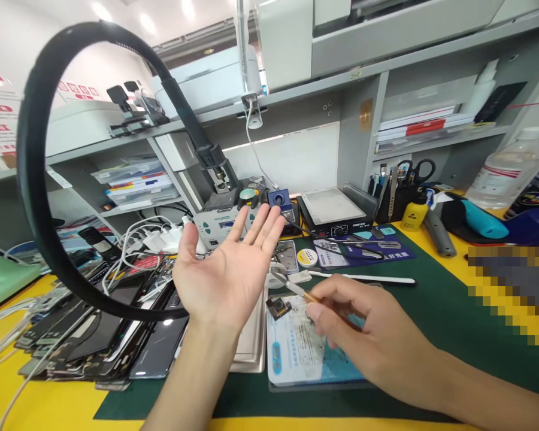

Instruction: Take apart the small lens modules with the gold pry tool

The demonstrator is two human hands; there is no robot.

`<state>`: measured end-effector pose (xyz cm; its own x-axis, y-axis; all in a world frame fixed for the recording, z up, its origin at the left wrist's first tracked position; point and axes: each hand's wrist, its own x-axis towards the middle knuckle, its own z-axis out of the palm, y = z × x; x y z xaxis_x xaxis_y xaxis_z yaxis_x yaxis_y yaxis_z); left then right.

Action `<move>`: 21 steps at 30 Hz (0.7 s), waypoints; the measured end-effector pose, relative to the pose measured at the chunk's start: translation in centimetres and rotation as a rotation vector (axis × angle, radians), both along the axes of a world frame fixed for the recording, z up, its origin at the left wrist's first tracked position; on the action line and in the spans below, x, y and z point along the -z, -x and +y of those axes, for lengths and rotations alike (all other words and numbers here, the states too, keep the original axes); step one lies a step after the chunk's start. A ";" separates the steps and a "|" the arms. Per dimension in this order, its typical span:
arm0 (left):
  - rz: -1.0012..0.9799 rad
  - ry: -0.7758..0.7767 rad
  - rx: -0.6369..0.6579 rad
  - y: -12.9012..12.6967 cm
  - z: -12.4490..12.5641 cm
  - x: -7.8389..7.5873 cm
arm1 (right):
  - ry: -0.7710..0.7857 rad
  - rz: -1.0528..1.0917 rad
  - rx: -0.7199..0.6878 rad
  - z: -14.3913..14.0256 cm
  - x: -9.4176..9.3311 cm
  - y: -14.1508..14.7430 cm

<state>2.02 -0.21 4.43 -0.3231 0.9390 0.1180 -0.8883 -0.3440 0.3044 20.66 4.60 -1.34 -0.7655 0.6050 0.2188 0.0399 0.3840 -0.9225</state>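
Raised with its palm up and fingers stretched out, my left hand (231,275) is open and holds nothing. My right hand (363,323) pinches a slim tool (303,291) with a brass-coloured shaft and a pale flat end; its exact kind is unclear. Just below that tool's tip is a small dark camera module (278,307) with a round lens. It lies at the upper edge of a blue and white printed pad (291,359), partly covered by my right hand. Behind the tool lies a white stick (368,278) with a dark end.
A thick black flexible arm (31,149) loops at the left. Below it are piled phones and phone parts (85,341) with white cables. A flat hot plate (332,206) stands at the back, near a tool holder (397,185). A clear bottle (505,173) stands right.
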 end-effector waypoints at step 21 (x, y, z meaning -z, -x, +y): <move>0.159 -0.027 -0.011 -4.1 0.6 0.9 | -0.192 0.240 0.199 1.4 -0.1 0.0</move>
